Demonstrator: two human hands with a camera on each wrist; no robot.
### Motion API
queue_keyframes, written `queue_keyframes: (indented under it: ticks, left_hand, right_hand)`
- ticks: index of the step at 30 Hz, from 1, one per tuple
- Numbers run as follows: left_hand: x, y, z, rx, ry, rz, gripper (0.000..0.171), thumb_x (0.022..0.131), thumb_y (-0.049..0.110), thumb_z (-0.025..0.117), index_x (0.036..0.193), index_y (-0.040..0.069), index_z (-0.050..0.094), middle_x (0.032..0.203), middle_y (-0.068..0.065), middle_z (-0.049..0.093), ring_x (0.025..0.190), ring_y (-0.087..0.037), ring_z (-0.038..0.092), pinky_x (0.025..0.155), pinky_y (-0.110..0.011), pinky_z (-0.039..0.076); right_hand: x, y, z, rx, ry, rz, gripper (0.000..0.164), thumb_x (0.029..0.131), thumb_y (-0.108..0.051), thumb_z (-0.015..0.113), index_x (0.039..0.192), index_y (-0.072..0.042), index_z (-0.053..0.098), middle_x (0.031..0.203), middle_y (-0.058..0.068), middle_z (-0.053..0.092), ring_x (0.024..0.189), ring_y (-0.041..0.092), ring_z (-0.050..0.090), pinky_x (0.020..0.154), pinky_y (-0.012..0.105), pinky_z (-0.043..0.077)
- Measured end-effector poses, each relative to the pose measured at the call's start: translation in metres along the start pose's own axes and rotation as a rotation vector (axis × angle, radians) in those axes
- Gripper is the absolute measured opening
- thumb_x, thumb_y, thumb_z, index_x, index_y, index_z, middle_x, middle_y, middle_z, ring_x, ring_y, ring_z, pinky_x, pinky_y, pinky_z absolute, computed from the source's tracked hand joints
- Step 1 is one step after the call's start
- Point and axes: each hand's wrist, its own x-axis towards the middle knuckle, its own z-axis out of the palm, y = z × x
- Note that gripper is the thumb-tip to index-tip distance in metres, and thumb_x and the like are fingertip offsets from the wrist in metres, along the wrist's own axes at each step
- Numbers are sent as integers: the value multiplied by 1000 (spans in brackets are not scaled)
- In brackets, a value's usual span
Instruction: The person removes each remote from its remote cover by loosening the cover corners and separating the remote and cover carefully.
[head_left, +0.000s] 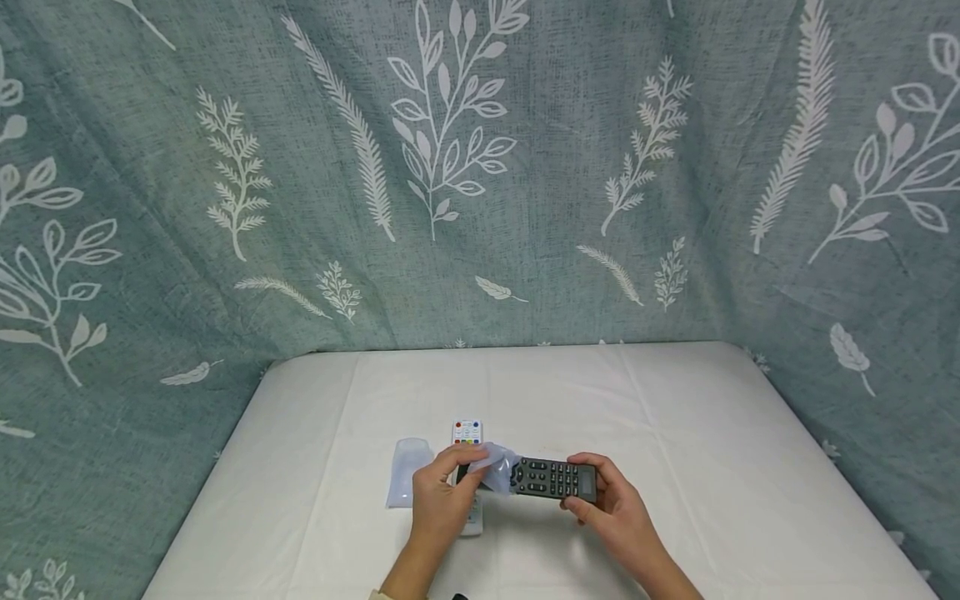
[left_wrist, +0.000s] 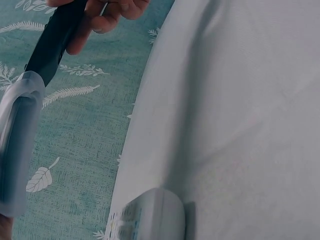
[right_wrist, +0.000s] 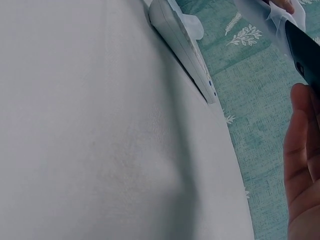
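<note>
A black remote control (head_left: 551, 477) with rows of buttons is held level above the table, crosswise in the head view. Its left end is inside a translucent bluish sleeve (head_left: 498, 468), which my left hand (head_left: 447, 492) pinches between thumb and fingers. At the other end, my right hand (head_left: 611, 500) grips the bare part, thumb on the near edge and fingers on the far edge. The left wrist view shows the sleeve (left_wrist: 20, 150) around one end of the remote. Beneath my left hand lies a white remote control (head_left: 467, 431) with coloured buttons, its middle hidden.
Another translucent sleeve (head_left: 405, 475) lies flat on the table, left of the white remote. White cloth covers the table (head_left: 712, 433). A green curtain with white leaf prints (head_left: 555, 167) hangs behind and at both sides. A small dark object (head_left: 460, 597) shows at the bottom edge.
</note>
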Motion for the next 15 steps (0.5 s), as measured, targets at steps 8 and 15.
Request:
queue_keyframes:
  ticks: [8, 15]
  left_hand:
    - [-1, 1, 1, -7, 24, -17, 19, 75, -2, 82, 88, 11, 79, 95, 0, 79, 96, -17, 73, 91, -21, 57]
    - [-1, 2, -1, -7, 38, -57, 19, 76, 0, 82, 89, 14, 79, 96, -1, 79, 96, -14, 74, 91, -21, 57]
  right_hand:
    - [0, 0, -3, 0, 0, -27, 52, 87, -5, 74, 132, 0, 49, 107, 8, 69, 77, 8, 66, 59, 28, 56]
    - [0, -1, -2, 16, -1, -5, 53, 87, -6, 74, 133, 1, 48, 107, 7, 69, 77, 9, 65, 60, 29, 56]
